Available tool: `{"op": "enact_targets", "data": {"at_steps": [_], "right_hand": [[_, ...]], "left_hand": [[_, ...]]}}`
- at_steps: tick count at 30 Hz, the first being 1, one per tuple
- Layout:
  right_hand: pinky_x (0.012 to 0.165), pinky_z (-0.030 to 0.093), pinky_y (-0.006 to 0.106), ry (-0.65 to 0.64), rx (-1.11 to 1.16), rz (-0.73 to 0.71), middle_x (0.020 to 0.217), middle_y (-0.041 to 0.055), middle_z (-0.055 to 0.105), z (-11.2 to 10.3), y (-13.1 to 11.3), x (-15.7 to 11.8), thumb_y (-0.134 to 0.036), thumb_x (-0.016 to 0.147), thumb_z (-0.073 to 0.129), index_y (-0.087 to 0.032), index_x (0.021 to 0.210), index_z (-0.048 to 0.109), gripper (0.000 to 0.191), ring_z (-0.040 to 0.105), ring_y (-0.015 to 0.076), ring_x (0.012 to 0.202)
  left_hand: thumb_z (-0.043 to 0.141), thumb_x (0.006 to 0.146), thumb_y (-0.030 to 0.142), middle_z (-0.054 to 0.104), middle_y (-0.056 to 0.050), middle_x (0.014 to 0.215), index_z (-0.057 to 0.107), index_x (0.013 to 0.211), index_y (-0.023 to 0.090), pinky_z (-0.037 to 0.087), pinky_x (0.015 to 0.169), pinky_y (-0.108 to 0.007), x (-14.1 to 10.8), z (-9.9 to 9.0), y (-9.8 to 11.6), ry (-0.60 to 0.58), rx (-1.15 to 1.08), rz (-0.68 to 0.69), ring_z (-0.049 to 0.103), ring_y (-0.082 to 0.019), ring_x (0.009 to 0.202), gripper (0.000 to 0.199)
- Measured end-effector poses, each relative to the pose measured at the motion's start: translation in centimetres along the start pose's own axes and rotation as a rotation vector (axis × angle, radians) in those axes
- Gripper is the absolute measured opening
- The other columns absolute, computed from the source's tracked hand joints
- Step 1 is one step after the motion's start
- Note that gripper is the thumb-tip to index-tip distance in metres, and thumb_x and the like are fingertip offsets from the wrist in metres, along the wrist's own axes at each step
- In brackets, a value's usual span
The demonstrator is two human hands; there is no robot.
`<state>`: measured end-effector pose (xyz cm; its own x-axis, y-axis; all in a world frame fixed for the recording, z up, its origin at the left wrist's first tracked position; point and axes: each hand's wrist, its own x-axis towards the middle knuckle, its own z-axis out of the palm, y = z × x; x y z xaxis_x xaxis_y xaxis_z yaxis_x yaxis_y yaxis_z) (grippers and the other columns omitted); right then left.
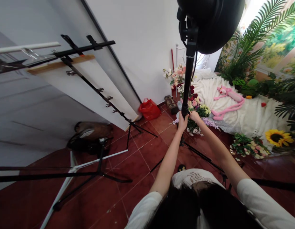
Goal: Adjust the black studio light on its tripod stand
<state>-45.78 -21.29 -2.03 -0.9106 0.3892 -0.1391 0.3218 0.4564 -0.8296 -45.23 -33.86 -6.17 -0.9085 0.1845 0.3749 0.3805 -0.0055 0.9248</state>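
The left hand (182, 123) was closed around the black pole (188, 76) of the lamp stand, at the joint (185, 109) where the tube became thinner. This grip probably gave support from below, because the big black lamp (215, 27) was sitting at the very top and made the stand heavy above. The right hand (194, 116) touched the other side of the same joint, at nearly equal height. It was maybe placed there to reach a fastening part, but its fingertips were partly hidden, so I could not tell if this grip was closed on something. Both arms were stretched forward, and the pole stood almost upright between the hands and the lamp. The legs (202, 156) were spread on the red tile floor (135, 165), which should keep such a tall thing from falling.

Just behind the pole were many flowers (194, 102), and beside them the bed with a white cloth (257, 114), where a pink toy (233, 94) was lying. The lamp was near the bed, perhaps for giving light to it. To the left, a long white board (111, 92) leaned in a slope along another black stand, and metal clips (109, 98) were at its edge, seemingly to prevent slipping. A red bag (150, 109) rested on the floor near the wall.
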Motion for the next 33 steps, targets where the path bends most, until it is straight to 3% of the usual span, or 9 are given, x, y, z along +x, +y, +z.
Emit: {"op": "enact_targets", "data": {"at_steps": [5, 13, 18, 23, 28, 33], "right_hand": [[0.059, 0.04, 0.026, -0.026, 0.063, -0.029, 0.048, 0.0018, 0.047, 0.0, -0.2, -0.2, -0.031, 0.084, 0.063, -0.021, 0.054, 0.048, 0.035, 0.054, 0.0173, 0.058], [0.063, 0.042, 0.025, -0.02, 0.18, -0.082, 0.058, -0.0031, 0.044, 0.4, 0.6, -2.3, -0.033, 0.093, 0.047, -0.023, 0.062, 0.044, 0.033, 0.042, 0.0136, 0.058], [0.07, 0.047, 0.023, -0.051, 0.425, -0.069, 0.078, -0.001, 0.058, 1.0, 1.1, -2.8, -0.036, 0.092, 0.046, -0.022, 0.078, 0.055, 0.022, 0.052, 0.0139, 0.071], [0.07, 0.05, 0.021, -0.082, 0.605, 0.004, 0.099, 0.0015, 0.065, 1.8, 1.3, -3.5, -0.038, 0.093, 0.045, -0.023, 0.098, 0.061, 0.022, 0.059, 0.0124, 0.079], [0.078, 0.051, 0.022, -0.068, 0.653, 0.027, 0.106, 0.0027, 0.068, 2.8, 1.6, -3.8, -0.045, 0.094, 0.046, -0.026, 0.11, 0.061, 0.029, 0.063, 0.014, 0.094], [0.079, 0.052, 0.027, -0.102, 0.797, 0.033, 0.109, 0.003, 0.07, 4.1, 2.8, -3.2, -0.051, 0.095, 0.043, -0.027, 0.109, 0.06, 0.033, 0.065, 0.0166, 0.098]], "left_hand": [[0.048, 0.091, 0.059, 0.059, -0.011, 0.111, 0.052, 0.117, 0.02, 0.045, 0.104, -0.041, 0.0, 0.0, 0.0, 0.009, 0.014, -0.003, 0.058, -0.022, 0.11, 0.048], [0.047, 0.09, 0.063, 0.059, -0.013, 0.114, 0.051, 0.118, 0.019, 0.045, 0.103, -0.042, -0.1, 0.0, -0.1, 0.008, 0.01, -0.008, 0.058, -0.023, 0.112, 0.052], [0.046, 0.089, 0.064, 0.059, -0.013, 0.115, 0.052, 0.118, 0.02, 0.045, 0.103, -0.042, -0.1, 0.0, 0.0, 0.007, 0.013, -0.004, 0.058, -0.024, 0.112, 0.053], [0.047, 0.089, 0.064, 0.059, -0.012, 0.114, 0.052, 0.121, 0.021, 0.044, 0.103, -0.042, -0.1, 0.0, 0.4, 0.006, 0.008, -0.016, 0.058, -0.024, 0.112, 0.054], [0.047, 0.091, 0.061, 0.061, -0.012, 0.114, 0.052, 0.12, 0.02, 0.044, 0.104, -0.041, -0.1, 0.0, 0.7, 0.007, 0.006, -0.018, 0.058, -0.023, 0.114, 0.051], [0.047, 0.092, 0.057, 0.061, -0.013, 0.113, 0.053, 0.119, 0.019, 0.044, 0.105, -0.042, -0.1, 0.2, 0.6, 0.021, 0.012, -0.02, 0.059, -0.024, 0.114, 0.047]]}}
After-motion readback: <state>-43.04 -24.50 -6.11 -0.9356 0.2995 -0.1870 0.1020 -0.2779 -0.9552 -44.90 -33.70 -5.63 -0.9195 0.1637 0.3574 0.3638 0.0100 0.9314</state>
